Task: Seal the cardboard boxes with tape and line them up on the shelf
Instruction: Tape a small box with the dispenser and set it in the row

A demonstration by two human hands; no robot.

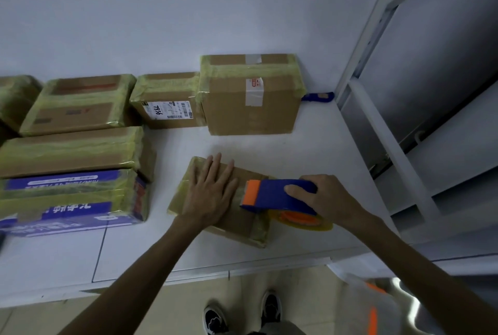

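Brown boxes (250,108) banded in yellowish tape; blue-and-orange tape dispenser (275,196); white shelf (323,146)

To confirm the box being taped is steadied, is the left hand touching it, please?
Touching: the head view shows the left hand lying flat on the box top.

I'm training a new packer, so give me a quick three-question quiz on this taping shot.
1. True or false: the left hand lies flat on the small box.
2. Which hand grips the tape dispenser? A: left hand. B: right hand.
3. Fill in: the dispenser's front guard is coloured ___.
Key: 1 true; 2 B; 3 orange.
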